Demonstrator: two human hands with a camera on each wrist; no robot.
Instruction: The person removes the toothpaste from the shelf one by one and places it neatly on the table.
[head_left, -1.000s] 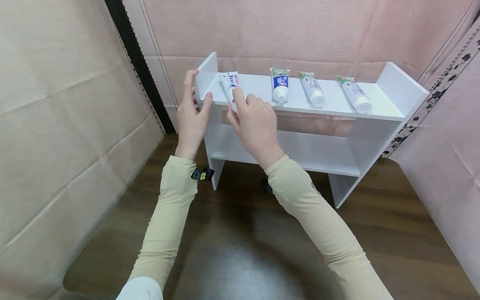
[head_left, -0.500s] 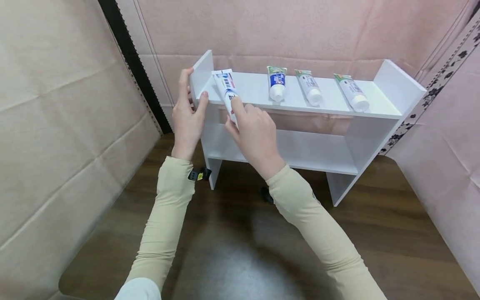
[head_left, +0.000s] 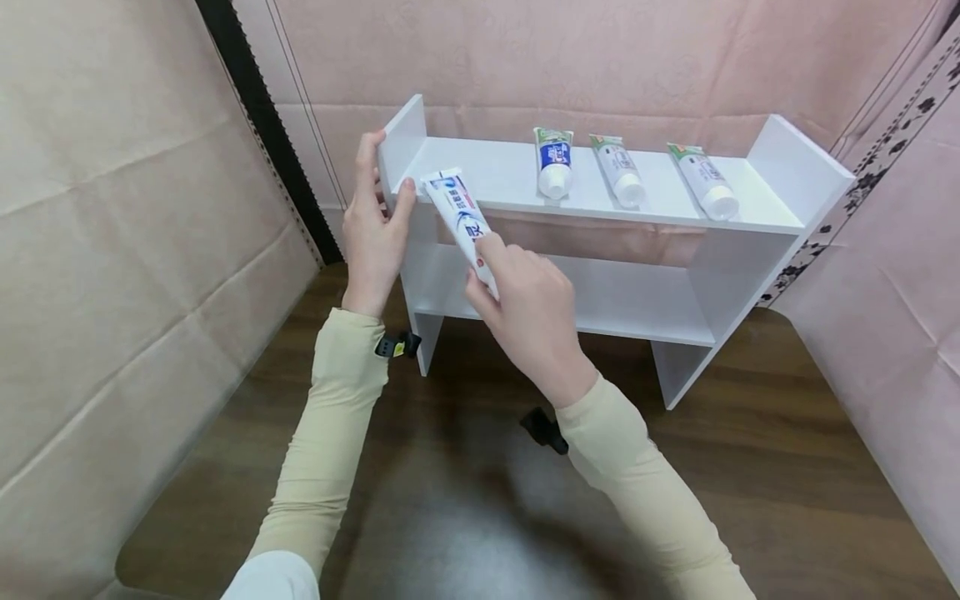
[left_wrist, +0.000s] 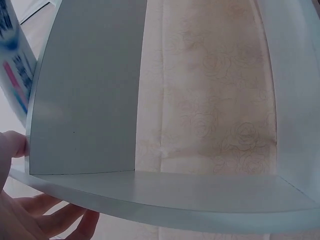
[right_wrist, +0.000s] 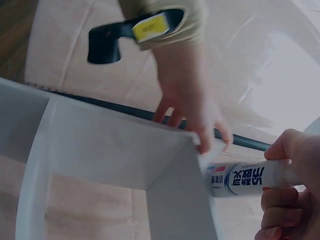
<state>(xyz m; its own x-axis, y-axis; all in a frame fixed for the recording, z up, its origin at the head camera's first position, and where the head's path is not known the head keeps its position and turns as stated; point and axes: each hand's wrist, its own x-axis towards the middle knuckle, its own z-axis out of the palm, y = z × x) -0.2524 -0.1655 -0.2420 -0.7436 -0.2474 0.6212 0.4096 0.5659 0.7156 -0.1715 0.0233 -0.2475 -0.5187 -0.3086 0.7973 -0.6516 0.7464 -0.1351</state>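
My right hand (head_left: 531,312) pinches a white toothpaste tube (head_left: 459,218) with blue lettering near its lower end, in front of the top board's left part. In the right wrist view the tube (right_wrist: 245,179) shows blue print, its cap end inside the fingers. My left hand (head_left: 375,225) grips the left side panel of the white shelf (head_left: 480,179), thumb at the front and fingers around the outer side. The left wrist view shows those fingers (left_wrist: 75,220) curled under the panel's edge. Several other things stay apart from both hands on the top board.
Three toothpaste tubes lie on the top board: a blue-labelled one (head_left: 556,165), a paler one in the middle (head_left: 619,173) and another at the right (head_left: 705,183). Below is a lower board (head_left: 637,304). The shelf stands on a dark wood-look surface (head_left: 480,500), with pink cloth (head_left: 600,58) behind.
The toothpaste tube in my right hand has come off the top board, moving toward me and down in front of its edge. My left hand keeps its grip on the side panel.
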